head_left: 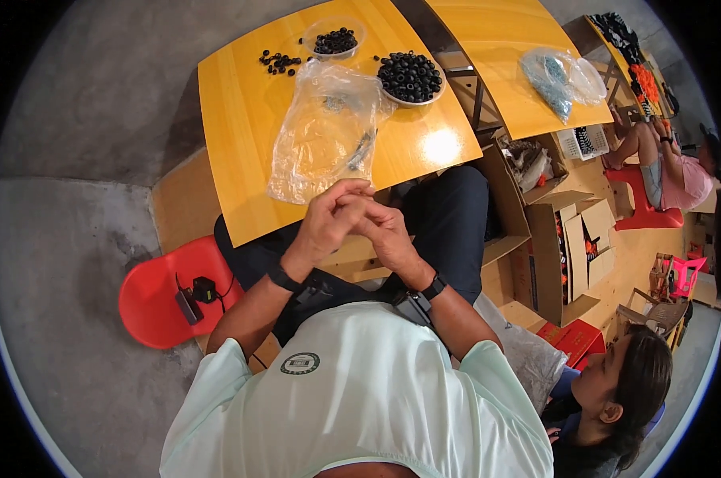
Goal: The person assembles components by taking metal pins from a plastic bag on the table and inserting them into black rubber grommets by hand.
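Note:
My left hand (pixel 327 229) and my right hand (pixel 387 236) meet over my lap, just off the near edge of the yellow table (pixel 245 171). Their fingers are bent and pressed together, and whatever they may hold is hidden. Just beyond them lies a crumpled clear plastic bag (pixel 300 151) with small grey metal-looking pieces in it. Behind it stand a bowl heaped with black, ring-like pieces (pixel 410 77) and a clear bowl (pixel 358 32) partly filled with similar ones. Loose black pieces (pixel 279 64) lie on the tabletop to their left.
A red stool (pixel 149 303) at my left bears small black devices (pixel 194 299). On the right are another yellow table (pixel 496 48) with a bag of bluish pieces (pixel 548 80), open cardboard boxes (pixel 548 259), a person (pixel 615 390) close by and another seated person (pixel 683 179) farther off.

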Demonstrator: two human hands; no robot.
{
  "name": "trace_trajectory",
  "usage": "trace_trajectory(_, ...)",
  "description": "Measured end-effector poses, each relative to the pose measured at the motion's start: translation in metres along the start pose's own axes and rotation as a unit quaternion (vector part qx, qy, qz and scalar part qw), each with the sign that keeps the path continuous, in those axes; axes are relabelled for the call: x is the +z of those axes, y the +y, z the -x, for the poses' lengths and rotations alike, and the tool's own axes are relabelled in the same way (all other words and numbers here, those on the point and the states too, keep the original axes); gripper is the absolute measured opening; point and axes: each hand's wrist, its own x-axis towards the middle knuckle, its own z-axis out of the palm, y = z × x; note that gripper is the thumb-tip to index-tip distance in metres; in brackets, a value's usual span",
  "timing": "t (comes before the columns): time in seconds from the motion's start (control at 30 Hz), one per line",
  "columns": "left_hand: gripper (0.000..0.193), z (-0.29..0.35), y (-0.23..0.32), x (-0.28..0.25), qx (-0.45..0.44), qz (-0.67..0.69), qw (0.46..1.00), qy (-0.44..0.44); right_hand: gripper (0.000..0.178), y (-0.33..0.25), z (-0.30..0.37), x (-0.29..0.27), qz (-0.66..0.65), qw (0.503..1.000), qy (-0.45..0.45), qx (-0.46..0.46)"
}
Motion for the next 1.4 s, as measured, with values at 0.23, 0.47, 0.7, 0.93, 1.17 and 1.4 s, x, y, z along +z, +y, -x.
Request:
trace_trajectory(0.23,0.016,-0.009,-0.015,0.015,0.142,-0.058,0.982,0.108,0.023,-0.018,-0.006,0.010,0.180,0.980,-0.033,-0.075)
trace_trajectory(0.47,0.015,-0.012,-0.002,0.021,0.152,0.045,0.979,0.125,0.021,-0.023,-0.013,0.021,0.210,0.967,-0.010,-0.143)
trace_trajectory(0.7,0.014,-0.008,-0.011,0.019,0.142,0.079,0.979,0.125,0.027,-0.016,-0.009,0.017,0.207,0.972,-0.027,-0.103)
trace_trajectory(0.93,0.022,-0.008,-0.010,0.011,0.076,0.206,0.972,0.083,0.037,-0.015,-0.009,0.016,0.293,0.943,-0.044,-0.150)
trace_trajectory(1.17,0.029,0.011,0.007,-0.027,0.262,-0.192,0.943,0.071,0.037,-0.031,-0.007,0.014,0.281,0.952,-0.046,-0.114)
trace_trajectory(1.4,0.035,0.014,0.011,-0.025,0.339,-0.389,0.856,0.039,0.035,-0.029,-0.010,0.010,0.225,0.969,-0.060,-0.088)
